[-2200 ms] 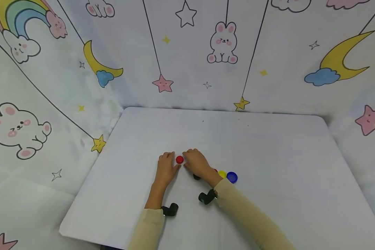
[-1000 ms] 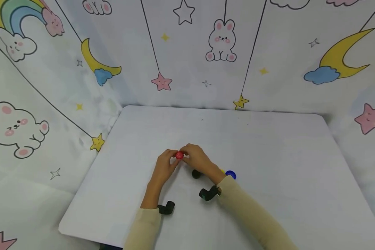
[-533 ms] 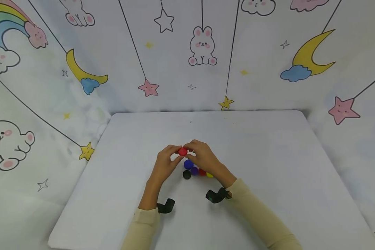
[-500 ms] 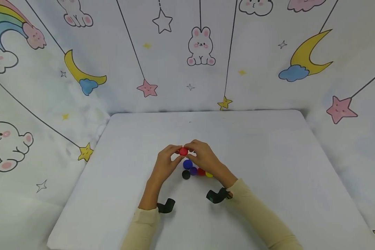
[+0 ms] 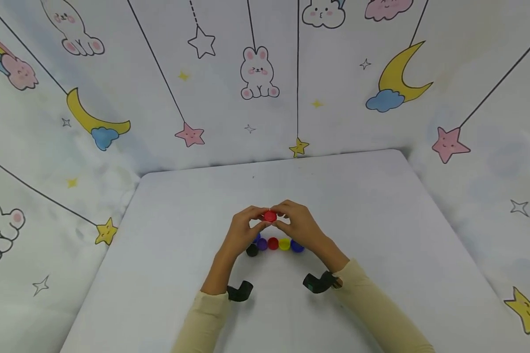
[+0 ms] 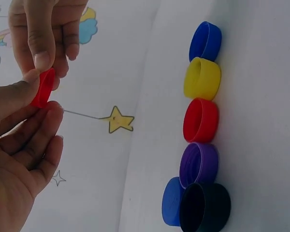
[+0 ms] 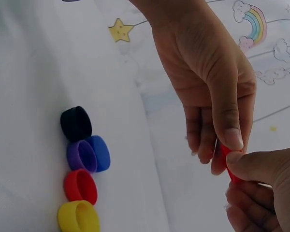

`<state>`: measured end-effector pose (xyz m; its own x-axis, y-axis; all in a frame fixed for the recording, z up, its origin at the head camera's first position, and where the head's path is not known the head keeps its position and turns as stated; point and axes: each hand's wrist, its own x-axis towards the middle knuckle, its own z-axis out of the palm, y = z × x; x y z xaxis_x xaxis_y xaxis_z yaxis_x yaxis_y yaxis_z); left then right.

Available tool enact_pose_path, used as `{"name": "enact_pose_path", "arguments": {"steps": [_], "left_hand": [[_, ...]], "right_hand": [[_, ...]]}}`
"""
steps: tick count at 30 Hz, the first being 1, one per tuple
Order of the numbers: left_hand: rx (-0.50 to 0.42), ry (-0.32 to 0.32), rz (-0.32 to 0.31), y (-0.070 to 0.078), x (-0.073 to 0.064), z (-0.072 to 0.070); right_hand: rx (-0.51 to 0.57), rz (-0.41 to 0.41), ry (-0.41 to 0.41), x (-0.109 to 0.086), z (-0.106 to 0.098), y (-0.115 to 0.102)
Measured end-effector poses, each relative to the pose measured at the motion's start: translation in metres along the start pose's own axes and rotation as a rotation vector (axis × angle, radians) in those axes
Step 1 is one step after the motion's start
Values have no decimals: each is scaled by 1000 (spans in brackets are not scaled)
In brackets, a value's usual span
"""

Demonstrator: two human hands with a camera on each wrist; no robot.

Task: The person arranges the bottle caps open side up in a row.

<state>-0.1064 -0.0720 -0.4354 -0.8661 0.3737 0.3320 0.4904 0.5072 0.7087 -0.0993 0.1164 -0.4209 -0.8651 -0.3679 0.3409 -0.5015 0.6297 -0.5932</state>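
Note:
Both hands pinch one red bottle cap (image 5: 270, 216) between them, raised over the table. My left hand (image 5: 240, 231) grips its left side with thumb and fingertips. From the right, the thumb and fingers of my right hand (image 5: 304, 224) hold the other side. The left wrist view shows the raised cap (image 6: 45, 88) edge-on; in the right wrist view the fingers mostly hide it. On the tabletop stand a black cap (image 6: 213, 208), a purple cap (image 6: 208, 164), another red cap (image 6: 208, 121), a yellow cap (image 6: 209, 79) and a blue cap (image 6: 212, 42) in a row.
A second blue cap (image 6: 171, 203) lies behind the black and purple ones, partly hidden. The white table (image 5: 357, 206) ends at a cloth backdrop (image 5: 221, 108) printed with rabbits, stars and moons. Each wrist carries a small black camera (image 5: 240, 291).
The red cap lay on the table between the hands at first; both hands have since pinched it and lifted it. The head view has turned to the right, and the row of caps shows more fully.

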Motion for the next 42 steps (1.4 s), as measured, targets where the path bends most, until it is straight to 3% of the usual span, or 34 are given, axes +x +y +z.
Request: {"name": "enact_pose_path", "arguments": {"steps": [6, 11, 18, 29, 35, 42], "left_hand": [[-54, -26, 19, 5, 5, 9], [-122, -5, -4, 10, 7, 11], [-214, 9, 26, 16, 8, 17], [-190, 45, 59, 20, 14, 24], [-221, 54, 23, 21, 18, 29], [-263, 43, -93, 53, 18, 14]], "right_hand": [[71, -51, 77, -10, -7, 8], [99, -94, 109, -15, -11, 10], [122, -34, 144, -22, -15, 13], [145, -7, 201, -23, -20, 16], [163, -16, 244, -19, -20, 15], [132, -16, 228, -19, -16, 14]]}}
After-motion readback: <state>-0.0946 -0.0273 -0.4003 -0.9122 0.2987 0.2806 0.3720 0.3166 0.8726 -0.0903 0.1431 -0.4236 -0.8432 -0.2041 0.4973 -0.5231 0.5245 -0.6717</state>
